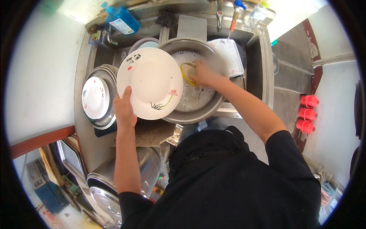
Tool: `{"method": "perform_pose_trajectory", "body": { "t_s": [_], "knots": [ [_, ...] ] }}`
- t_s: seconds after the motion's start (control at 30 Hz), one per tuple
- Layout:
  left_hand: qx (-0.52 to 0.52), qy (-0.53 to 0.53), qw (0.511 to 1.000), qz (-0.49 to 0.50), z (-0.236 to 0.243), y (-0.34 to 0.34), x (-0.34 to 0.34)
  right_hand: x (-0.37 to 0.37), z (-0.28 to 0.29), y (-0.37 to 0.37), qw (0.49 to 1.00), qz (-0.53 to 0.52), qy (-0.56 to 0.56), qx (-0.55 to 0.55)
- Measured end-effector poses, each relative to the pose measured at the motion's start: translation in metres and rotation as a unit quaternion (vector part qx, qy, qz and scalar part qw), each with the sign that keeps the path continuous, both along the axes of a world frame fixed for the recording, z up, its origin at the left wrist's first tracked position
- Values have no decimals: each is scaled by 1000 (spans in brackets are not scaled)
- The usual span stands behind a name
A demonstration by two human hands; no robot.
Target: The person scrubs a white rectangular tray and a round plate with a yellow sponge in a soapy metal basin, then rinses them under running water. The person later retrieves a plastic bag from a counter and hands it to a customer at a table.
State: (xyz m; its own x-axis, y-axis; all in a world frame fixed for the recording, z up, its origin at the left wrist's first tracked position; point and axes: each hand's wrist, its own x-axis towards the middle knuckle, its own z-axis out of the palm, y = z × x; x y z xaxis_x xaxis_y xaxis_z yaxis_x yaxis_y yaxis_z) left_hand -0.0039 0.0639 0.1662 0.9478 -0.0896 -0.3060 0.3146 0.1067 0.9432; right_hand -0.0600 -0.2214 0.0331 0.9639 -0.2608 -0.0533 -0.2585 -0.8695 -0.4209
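My left hand [125, 108] grips the lower left rim of a large white plate [150, 82] with painted flowers and black writing, thumb on its upper face. The plate is tilted over the left side of a big steel basin [207, 108] of foamy water. Inside the basin, my right hand [206, 74] is closed on a pale, yellow-edged dishcloth [186, 76] at the water's surface; blur hides part of this hand. Left of the plate, a stack of smaller white plates [93, 99] rests on a round metal tray [108, 121].
A blue bottle [122, 21] stands at the back left rim. Right of the basin, a white rectangular tray [230, 57] sits in the sink under a thin stream from an orange-ended tap [234, 21]. Large steel pots [141, 170] stand below left. Red bottles [307, 113] line the right wall.
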Motion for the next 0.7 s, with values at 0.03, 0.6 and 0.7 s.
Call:
{"method": "perform_pose_trajectory", "body": {
  "t_s": [0.03,0.6,0.7],
  "knots": [
    [-1,5,1000,2,-5,0,-1,-6,-10,0,997,41,-25,-60],
    [79,-5,996,-38,-9,-46,20,35,85,92,937,209,-99,263],
    [77,-15,996,-33,0,-41,23,19,45,60,957,195,-19,214]
  ]
}}
